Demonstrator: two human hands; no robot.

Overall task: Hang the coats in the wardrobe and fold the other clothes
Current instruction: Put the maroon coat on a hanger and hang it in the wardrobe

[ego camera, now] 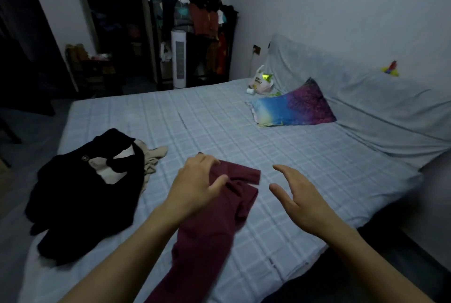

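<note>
We note the left hand (195,184) resting on the maroon garment (214,227), fingers curled, thumb pressing a fold; whether it pinches the cloth we cannot tell; right hand (299,201) hovers beside it, fingers spread, holding nothing; garment lies on the checked bed (207,119); black coat (83,195) over a beige garment (153,156) to the left; colourful pillow (295,106) and plastic bag (261,80) farther back; clothes rack (200,41) by the wall.

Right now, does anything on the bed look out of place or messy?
Yes. A plastic bag of odds and ends sits on the bed by the pillow, and dark coats lie heaped, unhung, at the left edge.
</note>
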